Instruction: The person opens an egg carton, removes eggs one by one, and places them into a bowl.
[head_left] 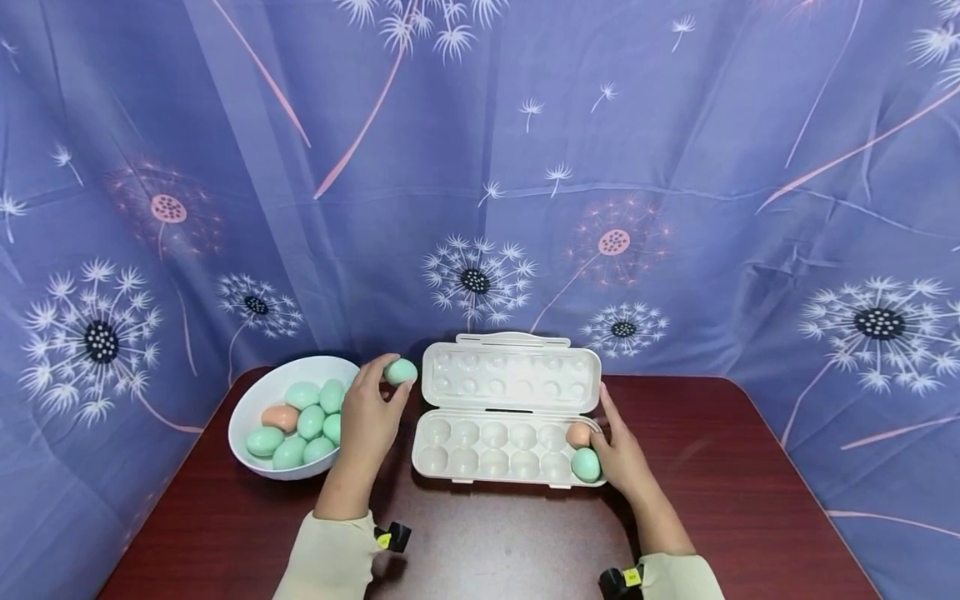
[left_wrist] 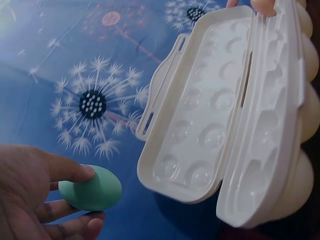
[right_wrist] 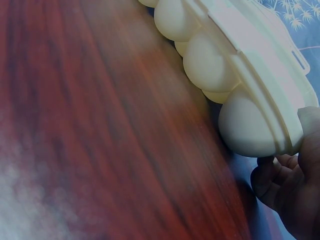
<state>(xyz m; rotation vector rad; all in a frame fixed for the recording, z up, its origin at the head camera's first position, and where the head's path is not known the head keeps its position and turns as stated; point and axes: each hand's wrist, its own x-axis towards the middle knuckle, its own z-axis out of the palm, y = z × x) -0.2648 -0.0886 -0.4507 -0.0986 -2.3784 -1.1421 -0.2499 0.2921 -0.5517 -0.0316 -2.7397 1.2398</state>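
In the head view my left hand (head_left: 369, 419) pinches a green egg (head_left: 401, 372) between thumb and fingers, raised between the bowl and the egg box. The left wrist view shows the same egg (left_wrist: 97, 189) off to the left of the open lid (left_wrist: 195, 120). A white plastic egg box (head_left: 512, 409) lies open, its lid tipped back. Two eggs sit at its right end: an orange egg (head_left: 578, 434) behind and a green egg (head_left: 586, 465) in front. My right hand (head_left: 624, 454) grips that end, thumb over the rim and fingers curled beneath, as the right wrist view shows.
At the left stands a white bowl (head_left: 247, 454) with several green eggs (head_left: 302, 395) and an orange egg (head_left: 280, 417). The dark red table (head_left: 750, 492) reaches back to a blue curtain (head_left: 675, 275) with dandelion prints, close behind the lid.
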